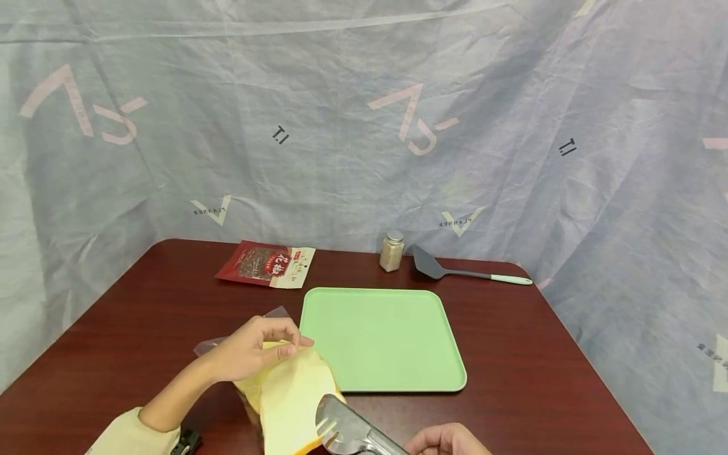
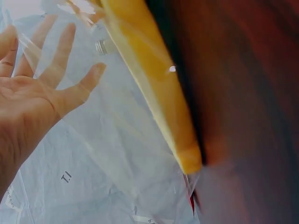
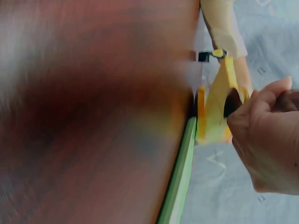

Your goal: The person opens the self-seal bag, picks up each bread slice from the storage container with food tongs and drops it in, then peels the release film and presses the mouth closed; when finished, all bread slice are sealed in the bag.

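My right hand (image 1: 449, 439) grips metal food tongs (image 1: 355, 430) near the bottom of the head view. The tongs' slotted head lies over the near edge of a bread slice (image 1: 292, 398), which stands tilted beside more bread in a clear plastic bag (image 1: 279, 313). In the right wrist view, curled fingers of the right hand (image 3: 266, 130) are around the handle, and the slice (image 3: 220, 98) leans away from the bread beside it. My left hand (image 1: 261, 347) is over the bag and the top of the bread. Its fingers look spread behind clear film in the left wrist view.
A green tray (image 1: 378, 341) lies just right of the bread. Behind it are a red spice packet (image 1: 264, 264), a small glass jar (image 1: 392, 251) and a grey spatula (image 1: 429, 264). A grey printed cloth (image 1: 341, 177) hangs behind the dark table (image 1: 523, 354).
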### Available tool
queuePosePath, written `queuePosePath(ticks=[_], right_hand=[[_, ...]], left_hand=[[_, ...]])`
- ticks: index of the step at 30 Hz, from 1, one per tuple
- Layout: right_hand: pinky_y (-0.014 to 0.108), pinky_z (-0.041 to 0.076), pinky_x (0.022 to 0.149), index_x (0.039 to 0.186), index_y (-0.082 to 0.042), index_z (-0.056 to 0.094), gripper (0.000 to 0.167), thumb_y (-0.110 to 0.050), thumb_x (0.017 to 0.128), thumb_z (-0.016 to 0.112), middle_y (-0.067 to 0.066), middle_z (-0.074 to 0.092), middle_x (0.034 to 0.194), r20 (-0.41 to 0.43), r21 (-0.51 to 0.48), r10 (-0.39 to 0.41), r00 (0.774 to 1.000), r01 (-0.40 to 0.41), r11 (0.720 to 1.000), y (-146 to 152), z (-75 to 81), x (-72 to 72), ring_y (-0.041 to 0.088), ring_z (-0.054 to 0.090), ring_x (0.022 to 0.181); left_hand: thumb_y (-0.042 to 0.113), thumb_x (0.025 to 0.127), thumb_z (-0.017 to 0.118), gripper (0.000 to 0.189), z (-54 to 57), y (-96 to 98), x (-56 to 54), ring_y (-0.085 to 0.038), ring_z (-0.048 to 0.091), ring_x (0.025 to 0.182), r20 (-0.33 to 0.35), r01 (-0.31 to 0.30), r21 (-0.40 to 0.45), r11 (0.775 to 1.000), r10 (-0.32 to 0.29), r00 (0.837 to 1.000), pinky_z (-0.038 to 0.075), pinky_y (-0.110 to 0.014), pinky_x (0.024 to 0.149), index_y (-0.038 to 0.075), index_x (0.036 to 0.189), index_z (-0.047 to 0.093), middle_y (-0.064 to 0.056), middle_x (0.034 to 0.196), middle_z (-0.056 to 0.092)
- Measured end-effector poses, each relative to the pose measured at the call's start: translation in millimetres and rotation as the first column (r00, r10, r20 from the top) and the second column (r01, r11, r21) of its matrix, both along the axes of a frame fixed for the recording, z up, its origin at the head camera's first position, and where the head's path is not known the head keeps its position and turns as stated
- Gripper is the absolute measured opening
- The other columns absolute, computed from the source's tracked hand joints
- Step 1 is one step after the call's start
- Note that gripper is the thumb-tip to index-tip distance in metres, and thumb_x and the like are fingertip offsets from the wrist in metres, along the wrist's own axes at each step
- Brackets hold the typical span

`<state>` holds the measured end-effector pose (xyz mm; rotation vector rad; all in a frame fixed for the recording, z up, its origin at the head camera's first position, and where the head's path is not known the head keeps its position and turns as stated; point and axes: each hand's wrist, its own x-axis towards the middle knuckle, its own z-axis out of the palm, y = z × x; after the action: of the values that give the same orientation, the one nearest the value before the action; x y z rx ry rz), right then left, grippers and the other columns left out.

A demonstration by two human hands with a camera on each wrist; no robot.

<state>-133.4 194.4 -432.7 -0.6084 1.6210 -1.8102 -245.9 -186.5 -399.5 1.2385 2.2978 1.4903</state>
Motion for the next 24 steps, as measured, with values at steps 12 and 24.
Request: queuePosePath(ticks=[12, 24], right_hand=[[0.01, 0.044, 0.058, 0.104, 0.032, 0.046, 0.037, -0.002, 0.096, 0.058, -0.008, 0.067, 0.081, 0.0, -0.074, 0.09, 0.996, -0.09, 0.993, 2.1, 17.0, -21.0, -0.005, 0.055, 0.066], [0.012, 0.046, 0.062, 0.107, 0.032, 0.048, 0.039, -0.005, 0.097, 0.059, -0.01, 0.068, 0.083, 0.081, -0.034, 0.099, 0.992, -0.096, 0.995, 1.6, 20.7, -29.9, -0.005, 0.057, 0.069]], left_hand=[[0.004, 0.099, 0.058, 0.01, 0.2, 0.4, 0.4, -0.02, 0.064, 0.114, -0.014, 0.063, -0.006, 0.998, -0.063, 0.998, 0.051, -0.031, 0.087, 0.011, 0.098, 0.064, -0.007, 0.114, 0.073], [0.004, 0.096, 0.059, 0.013, -1.6, 6.6, 4.5, -0.02, 0.066, 0.109, -0.121, 0.039, -0.032, 0.999, -0.043, 0.992, 0.052, -0.031, 0.086, 0.015, 0.091, 0.059, -0.004, 0.112, 0.073]])
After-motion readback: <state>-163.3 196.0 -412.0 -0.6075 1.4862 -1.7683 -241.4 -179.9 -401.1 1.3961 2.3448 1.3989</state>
